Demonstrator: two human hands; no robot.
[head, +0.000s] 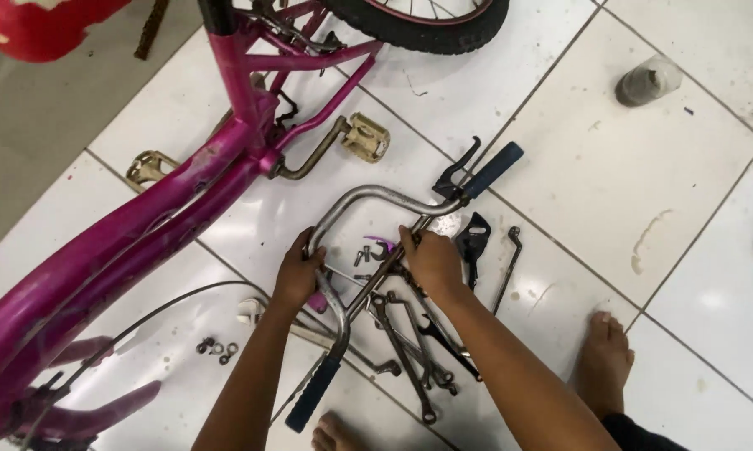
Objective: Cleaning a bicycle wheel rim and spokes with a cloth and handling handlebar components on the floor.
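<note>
Presently, your two hands hold one chrome handlebar [368, 200] flat against the white tiled floor [610, 184], its bend facing the bike, so the bar stays steady between both grips. Left hand [297, 271]: fingers curled shut around the left leg of the bar. Right hand [431, 259]: closed over the cross-brace where it meets the right leg. Blue grips, two: one [493, 169] at the far right end, one [314, 392] at the near end by your foot. Black brake lever [453, 174], one, beside the far grip. Pink bicycle frame [142, 225], one, lying on its side at left, likely so its parts can be reached; gold pedals, two [366, 138] [147, 167]. Spanners [410, 351], several, fanned loose under your right forearm, exact number unclear. Small washers [216, 347], a cluster near the cable. Clear jar [648, 81], one, well apart at upper right.
</note>
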